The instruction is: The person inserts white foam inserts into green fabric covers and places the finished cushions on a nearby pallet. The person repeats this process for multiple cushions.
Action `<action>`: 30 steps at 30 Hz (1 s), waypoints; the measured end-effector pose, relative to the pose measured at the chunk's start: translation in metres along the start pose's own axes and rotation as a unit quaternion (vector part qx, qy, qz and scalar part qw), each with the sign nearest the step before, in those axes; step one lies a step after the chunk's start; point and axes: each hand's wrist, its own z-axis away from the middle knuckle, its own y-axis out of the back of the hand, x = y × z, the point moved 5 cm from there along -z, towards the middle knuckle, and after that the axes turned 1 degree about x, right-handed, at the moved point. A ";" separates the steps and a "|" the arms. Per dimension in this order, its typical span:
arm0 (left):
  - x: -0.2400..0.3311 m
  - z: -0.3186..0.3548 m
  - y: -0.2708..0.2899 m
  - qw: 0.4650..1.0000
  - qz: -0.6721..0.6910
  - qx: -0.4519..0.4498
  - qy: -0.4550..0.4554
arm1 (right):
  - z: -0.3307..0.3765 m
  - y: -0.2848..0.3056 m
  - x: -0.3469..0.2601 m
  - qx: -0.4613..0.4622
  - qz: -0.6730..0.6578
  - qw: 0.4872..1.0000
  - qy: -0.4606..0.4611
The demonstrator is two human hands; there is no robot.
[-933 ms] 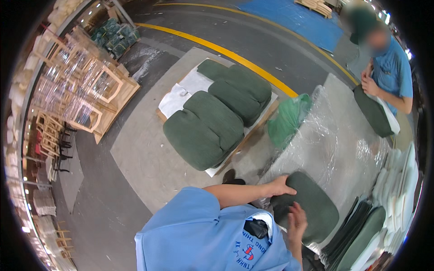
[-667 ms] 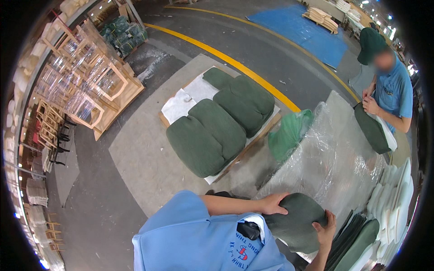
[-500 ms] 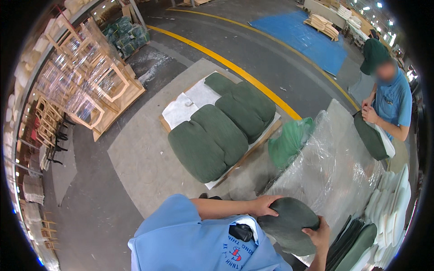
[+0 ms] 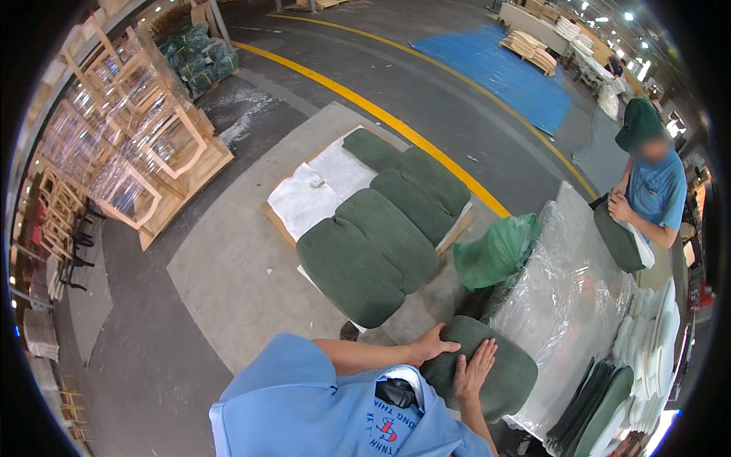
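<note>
A dark green padded cushion rests at the near edge of the plastic-covered table in front of me. My left hand grips its left edge, thumb on top, the other fingers partly hidden. Flat on the cushion's upper face lies my right hand, fingers stretched out. Beyond my hands, several similar green cushions lie in rows on a low pallet with a white sheet.
Clear plastic covers the table, with a green bag at its left edge. Dark green covers and white foam pads are stacked on the right. A co-worker holds a green-and-white cushion. Wrapped wooden frames stand far left.
The cushion has turned and come down toward the table edge. My right hand has moved from its right edge to flat on its face. My view has shifted slightly.
</note>
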 end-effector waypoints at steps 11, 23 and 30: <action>0.049 0.047 0.082 0.983 0.142 -0.070 0.090 | 0.028 0.002 -0.113 -0.041 -0.161 0.984 0.068; 0.106 0.074 0.312 0.897 0.368 0.193 -0.149 | 0.000 0.008 -0.116 0.031 -0.427 0.898 -0.099; 0.089 0.064 0.387 0.866 0.416 0.203 -0.189 | -0.009 -0.011 -0.109 -0.025 -0.401 0.905 -0.136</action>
